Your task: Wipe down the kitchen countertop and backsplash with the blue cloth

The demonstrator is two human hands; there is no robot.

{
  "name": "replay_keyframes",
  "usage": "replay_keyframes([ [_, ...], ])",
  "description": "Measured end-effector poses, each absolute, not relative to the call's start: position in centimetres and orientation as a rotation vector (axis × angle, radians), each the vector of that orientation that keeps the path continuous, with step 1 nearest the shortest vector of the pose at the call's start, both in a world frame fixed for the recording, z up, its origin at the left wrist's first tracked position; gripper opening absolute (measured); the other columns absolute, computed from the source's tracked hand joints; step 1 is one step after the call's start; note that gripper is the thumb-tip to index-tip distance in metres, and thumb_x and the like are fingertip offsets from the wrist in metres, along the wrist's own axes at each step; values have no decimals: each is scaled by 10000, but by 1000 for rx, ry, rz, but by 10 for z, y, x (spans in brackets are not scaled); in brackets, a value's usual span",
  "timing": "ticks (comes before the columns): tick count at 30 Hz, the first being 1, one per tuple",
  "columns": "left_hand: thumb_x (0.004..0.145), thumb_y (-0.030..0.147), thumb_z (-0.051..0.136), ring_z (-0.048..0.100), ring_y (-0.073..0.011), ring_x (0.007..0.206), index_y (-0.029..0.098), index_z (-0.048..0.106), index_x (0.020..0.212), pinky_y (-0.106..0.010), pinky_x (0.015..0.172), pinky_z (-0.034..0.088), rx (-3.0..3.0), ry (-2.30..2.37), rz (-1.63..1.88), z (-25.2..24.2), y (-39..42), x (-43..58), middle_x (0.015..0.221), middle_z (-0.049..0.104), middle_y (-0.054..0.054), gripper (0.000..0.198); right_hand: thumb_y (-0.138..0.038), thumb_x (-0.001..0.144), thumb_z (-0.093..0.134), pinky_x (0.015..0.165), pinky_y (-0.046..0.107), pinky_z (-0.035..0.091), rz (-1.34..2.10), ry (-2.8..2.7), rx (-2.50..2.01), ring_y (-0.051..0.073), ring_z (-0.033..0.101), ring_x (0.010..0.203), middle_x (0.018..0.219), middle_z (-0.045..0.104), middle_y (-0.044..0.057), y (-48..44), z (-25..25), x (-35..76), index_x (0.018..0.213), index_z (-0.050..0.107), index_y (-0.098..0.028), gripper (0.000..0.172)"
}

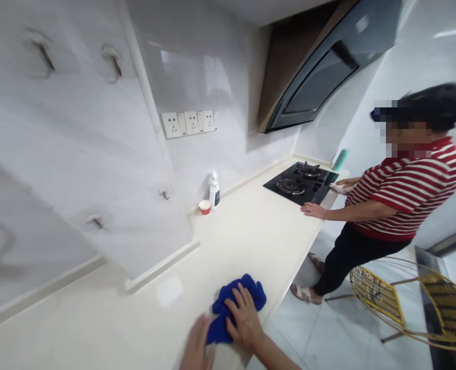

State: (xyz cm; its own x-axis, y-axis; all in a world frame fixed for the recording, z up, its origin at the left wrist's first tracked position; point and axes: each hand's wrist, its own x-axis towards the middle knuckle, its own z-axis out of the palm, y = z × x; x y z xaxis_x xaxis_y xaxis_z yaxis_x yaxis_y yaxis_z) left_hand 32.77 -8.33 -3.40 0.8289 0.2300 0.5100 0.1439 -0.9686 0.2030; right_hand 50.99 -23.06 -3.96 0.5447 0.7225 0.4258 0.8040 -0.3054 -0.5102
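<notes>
The blue cloth (251, 291) lay bunched at the worktop's (251, 231) near edge. The right hand (245, 321) lay flat on it, fingers spread, pinning it down. The left hand (196, 345) sat just left of it, blurred, so I cannot tell its grip.

counter (251, 231) | blue cloth (233, 306) | spray bottle (214, 190) | red cup (204, 206) | hob (301, 184)

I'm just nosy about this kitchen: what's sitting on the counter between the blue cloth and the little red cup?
Nothing. The head view shows only bare cream countertop between the blue cloth and the red cup.
</notes>
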Motion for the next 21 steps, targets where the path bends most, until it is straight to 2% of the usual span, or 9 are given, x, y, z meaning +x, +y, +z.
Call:
replay_keyframes([
  [2, 944, 261, 541, 545, -298, 1372, 296, 295, 1601, -484, 1039, 586, 2917, 170, 697, -31, -109, 350, 1516, 538, -104, 702, -333, 875, 636, 1192, 692, 328, -57, -1179, -2032, 407, 350, 1497, 1500, 540, 141, -234, -35, 516, 1311, 670, -256, 444],
  [3, 927, 214, 531, 528, -314, 1386, 263, 344, 1583, -503, 1058, 569, 2884, 233, 659, -29, -117, 357, 1521, 527, -126, 683, -362, 901, 614, 1192, 682, 335, 13, -1119, -1993, 394, 383, 1479, 1452, 581, 130, -236, -34, 521, 1249, 702, -264, 372],
  [4, 926, 165, 501, 566, -298, 1341, 229, 399, 1554, -486, 1049, 571, 2822, 305, 651, -28, -122, 360, 1468, 569, -141, 640, -386, 934, 576, 1185, 658, 364, 92, -1041, -1941, 370, 443, 1440, 1375, 635, 117, -238, -33, 527, 1201, 719, -272, 324],
  [5, 943, 150, 478, 610, -277, 1272, 213, 452, 1520, -472, 1041, 574, 2768, 339, 619, -27, -123, 360, 1391, 620, -145, 581, -397, 970, 526, 1171, 613, 409, 178, -941, -1883, 331, 513, 1383, 1334, 660, 109, -239, -34, 534, 1231, 697, -275, 336],
  [7, 970, 145, 447, 661, -229, 1138, 222, 534, 1455, -421, 1011, 588, 2719, 359, 568, -25, -119, 355, 1233, 685, -116, 498, -392, 999, 465, 1101, 541, 503, 234, -734, -1800, 278, 614, 1255, 1310, 661, 118, -243, -39, 546, 1351, 600, -256, 401],
  [9, 986, 147, 434, 674, -194, 1049, 250, 596, 1390, -367, 975, 599, 2700, 336, 532, -23, -113, 348, 1128, 703, -80, 447, -349, 985, 450, 1013, 510, 563, 166, -630, -1798, 260, 657, 1145, 1285, 643, 143, -247, -45, 554, 1411, 516, -211, 453],
  [12, 1003, 154, 416, 680, -173, 1011, 272, 641, 1323, -324, 937, 607, 2676, 337, 536, -18, -102, 340, 1087, 707, -56, 408, -243, 921, 440, 965, 508, 573, -5, -669, -1921, 255, 649, 1049, 1228, 608, 156, -250, -51, 562, 1391, 502, -170, 479],
  [17, 1043, 249, 374, 685, -168, 1110, 226, 633, 1304, -317, 980, 595, 2570, 565, 603, -11, -71, 300, 1204, 701, -88, 368, -141, 810, 479, 990, 533, 533, -62, -786, -2155, 291, 589, 1058, 1238, 554, 178, -244, -45, 571, 1369, 535, -143, 562],
  [21, 1039, 400, 411, 672, -186, 1170, 232, 641, 1292, -368, 1059, 565, 2375, 793, 574, -8, -39, 246, 1263, 697, -78, 381, -119, 768, 493, 933, 465, 542, 54, -873, -2155, 266, 602, 970, 1064, 592, 129, -237, -33, 579, 1129, 661, -152, 399],
])
